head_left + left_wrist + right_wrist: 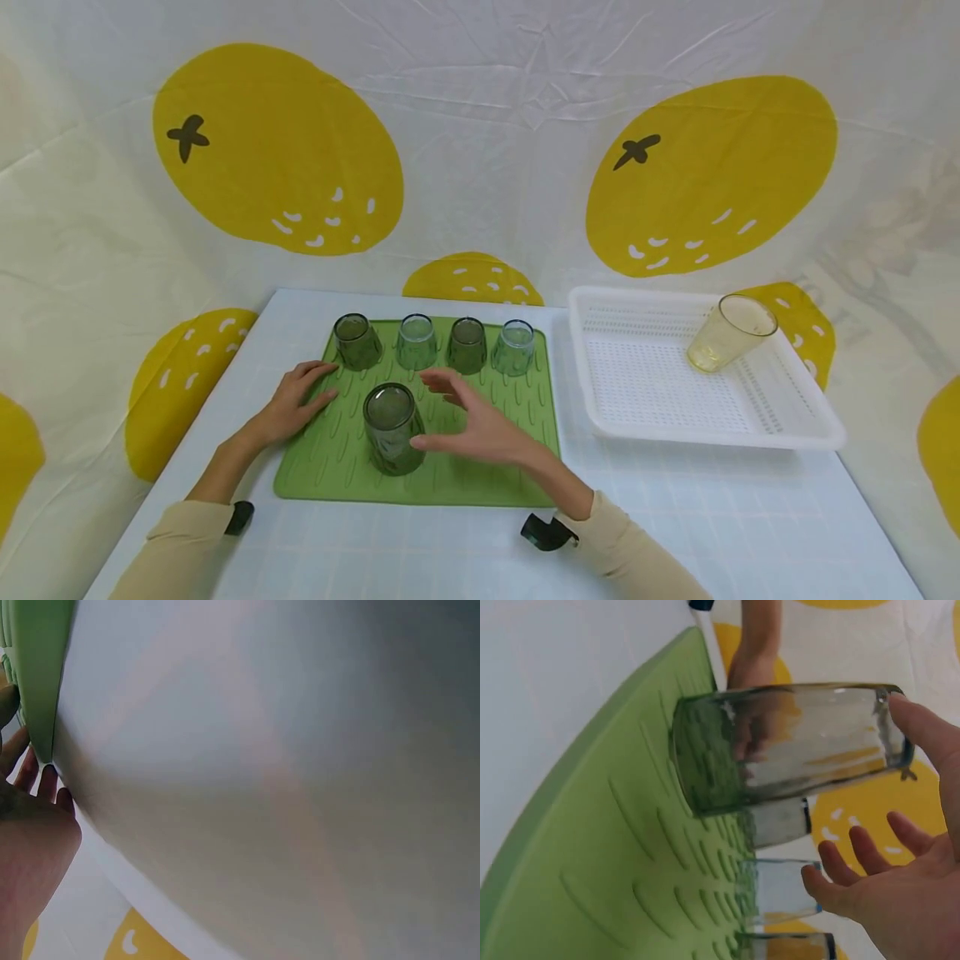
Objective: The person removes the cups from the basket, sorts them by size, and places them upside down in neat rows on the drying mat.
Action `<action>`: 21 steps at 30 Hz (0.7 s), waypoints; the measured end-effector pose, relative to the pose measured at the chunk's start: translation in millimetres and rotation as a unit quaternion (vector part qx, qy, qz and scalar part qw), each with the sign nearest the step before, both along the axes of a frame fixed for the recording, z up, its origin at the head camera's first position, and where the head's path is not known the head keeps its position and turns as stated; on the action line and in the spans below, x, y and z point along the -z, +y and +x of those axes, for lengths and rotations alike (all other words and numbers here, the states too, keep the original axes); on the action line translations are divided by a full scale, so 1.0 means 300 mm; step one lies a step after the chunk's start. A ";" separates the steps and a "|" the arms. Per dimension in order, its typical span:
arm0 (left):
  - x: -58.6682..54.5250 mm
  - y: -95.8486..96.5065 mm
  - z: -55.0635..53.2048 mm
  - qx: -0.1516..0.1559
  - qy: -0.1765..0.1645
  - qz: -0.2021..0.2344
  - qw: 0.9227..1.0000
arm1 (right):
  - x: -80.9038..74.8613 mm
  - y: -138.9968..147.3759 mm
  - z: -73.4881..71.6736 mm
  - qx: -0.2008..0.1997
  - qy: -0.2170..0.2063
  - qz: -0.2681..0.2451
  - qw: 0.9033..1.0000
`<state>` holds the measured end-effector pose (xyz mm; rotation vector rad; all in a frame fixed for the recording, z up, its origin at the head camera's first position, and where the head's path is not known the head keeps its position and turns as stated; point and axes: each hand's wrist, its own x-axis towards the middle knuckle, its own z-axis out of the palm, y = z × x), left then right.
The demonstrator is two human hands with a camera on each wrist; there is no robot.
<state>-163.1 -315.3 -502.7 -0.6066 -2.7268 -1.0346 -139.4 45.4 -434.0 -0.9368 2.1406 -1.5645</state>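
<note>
A tall grey glass [392, 433] stands upside down near the front middle of the green drying mat [487, 487]. Beside it is my right hand [483, 429], fingers spread and lightly bent. In the right wrist view the thumb [922, 731] is at the glass's upper end, perhaps touching; the other fingers stay apart from it. My left hand [288, 404] rests at the mat's left edge, fingertips on the mat. Along the mat's back edge stand several short upturned glasses: grey [358, 343], bluish [416, 343], grey [467, 347] and bluish [513, 350].
To the right of the mat sits a white perforated basket [705, 433]. A tall yellowish glass [720, 342] leans inside it at the right. The light-coloured table [390, 550] backs onto a white cloth [480, 167] printed with large yellow fruit.
</note>
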 end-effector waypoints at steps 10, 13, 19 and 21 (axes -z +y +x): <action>0.003 0.000 -0.004 -0.002 0.001 -0.001 1.000 | -0.064 0.123 -0.014 0.023 0.021 -0.018 0.999; 0.002 0.000 -0.005 -0.004 -0.001 0.000 1.000 | -0.079 0.161 -0.020 0.035 0.030 -0.028 0.999; -0.001 0.000 -0.003 -0.008 -0.015 -0.008 1.000 | -0.106 0.240 -0.025 0.070 0.031 -0.022 0.997; 0.001 -0.001 -0.004 -0.008 -0.016 -0.009 1.000 | -0.113 0.269 -0.029 0.082 0.036 -0.023 0.996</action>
